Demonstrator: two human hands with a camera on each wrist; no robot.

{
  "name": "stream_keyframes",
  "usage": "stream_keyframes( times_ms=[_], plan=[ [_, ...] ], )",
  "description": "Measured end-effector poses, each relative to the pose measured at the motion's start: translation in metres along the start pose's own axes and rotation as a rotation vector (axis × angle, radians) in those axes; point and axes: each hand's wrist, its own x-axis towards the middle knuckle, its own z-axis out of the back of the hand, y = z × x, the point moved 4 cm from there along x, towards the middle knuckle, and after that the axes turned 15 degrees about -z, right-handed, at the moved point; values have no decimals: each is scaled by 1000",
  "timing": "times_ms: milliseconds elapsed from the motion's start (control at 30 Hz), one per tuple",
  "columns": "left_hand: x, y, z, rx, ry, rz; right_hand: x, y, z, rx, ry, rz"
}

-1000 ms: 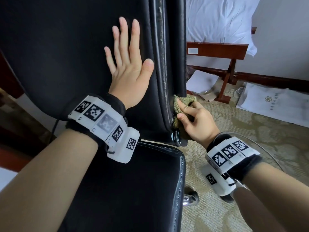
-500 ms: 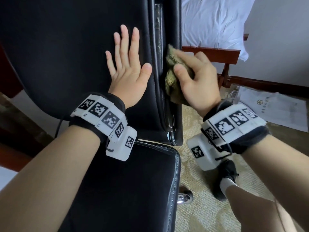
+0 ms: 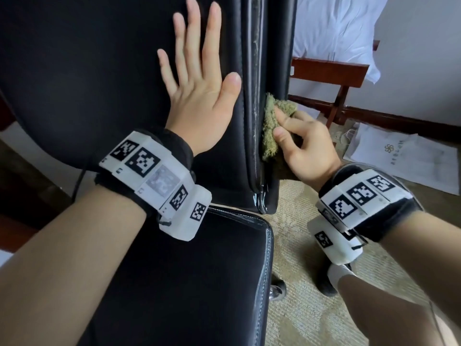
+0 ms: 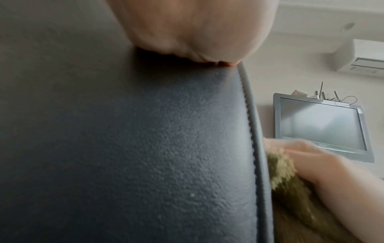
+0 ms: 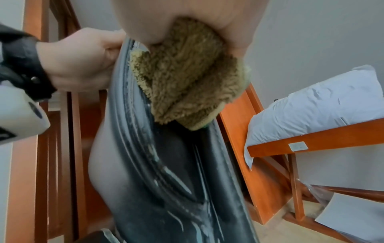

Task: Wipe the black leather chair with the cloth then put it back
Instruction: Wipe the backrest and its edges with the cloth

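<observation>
Wiping now: the right hand [image 3: 308, 148] holds the cloth [image 3: 270, 126] against the side edge of the chair [image 3: 82, 78] backrest.
Key relation: the edge runs upright, its long axis vertical, and lies just left of the right fingers [image 3: 287, 116], touching the cloth; scuffed pale streaks show along it above and below, so the next stroke likely follows that line.
Nearer hand: the right, already on the edge.
Right fingers: curled round the bunched olive cloth, thumb on the near face, holding it.
Left hand [image 3: 197, 96]: flat on the backrest front, fingers straight and spread, pointing up, apparently bracing the chair.
Chair: directly ahead, seat below the forearms.
Progress: mid-wipe; return of the cloth not yet begun.
</observation>
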Motion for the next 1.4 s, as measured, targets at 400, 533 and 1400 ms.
stream_keyframes(
  times_ms=[400, 533, 1400],
  plan=[
    [1, -5, 4, -13, 64, 63, -17, -16, -1, -171, 195, -98],
    [-1, -7, 7, 4, 101, 92, -18, 6, 24, -27, 97, -65],
    [-6, -4, -3, 8, -25, 68, 28, 78, 35, 123, -222, 102]
  ],
)
